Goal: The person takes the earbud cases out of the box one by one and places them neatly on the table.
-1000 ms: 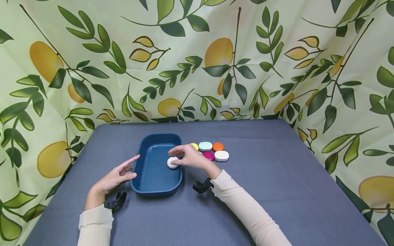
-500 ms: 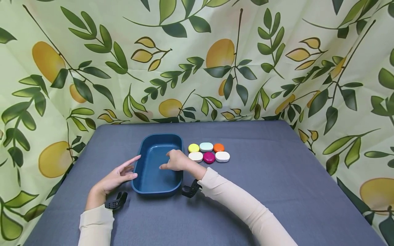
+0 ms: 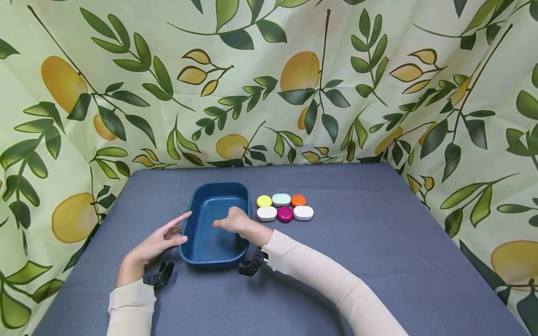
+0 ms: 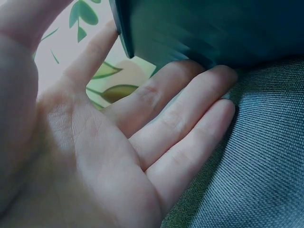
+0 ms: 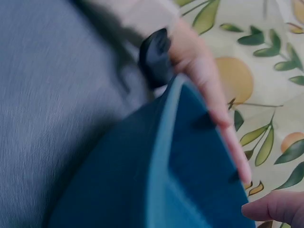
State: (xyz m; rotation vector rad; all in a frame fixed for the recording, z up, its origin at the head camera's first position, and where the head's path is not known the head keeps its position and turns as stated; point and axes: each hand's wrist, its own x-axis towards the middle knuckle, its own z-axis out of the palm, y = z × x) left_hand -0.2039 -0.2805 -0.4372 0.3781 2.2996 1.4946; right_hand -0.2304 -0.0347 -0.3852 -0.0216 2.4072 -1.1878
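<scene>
A deep blue rectangular tub [image 3: 212,254] with rounded corners stands on the table. My left hand [image 3: 157,242], fingers extended, touches its left wall; in the left wrist view the index fingertip meets the rim of the tub [image 4: 190,28] and the other fingers [image 4: 185,109] rest by its base. My right hand [image 3: 235,220] reaches over the right rim into the tub, back of the hand up and thumb pointing left. Its palm side is hidden, and the white round piece seen earlier is out of sight. The right wrist view shows only part of the thumb [image 5: 275,208].
Right of the tub lie two rows of smooth soap-like pieces: yellow [image 3: 264,201], pale mint [image 3: 281,200] and orange [image 3: 298,200] behind, white [image 3: 266,213], magenta [image 3: 285,214] and another white oval [image 3: 303,213] in front. Patterned cloth [image 3: 269,93] hangs behind the grey-blue table [image 3: 336,280].
My right hand has moved left, deeper into the tub, and turned so its back covers the white round piece's former spot. The left hand stays put.
</scene>
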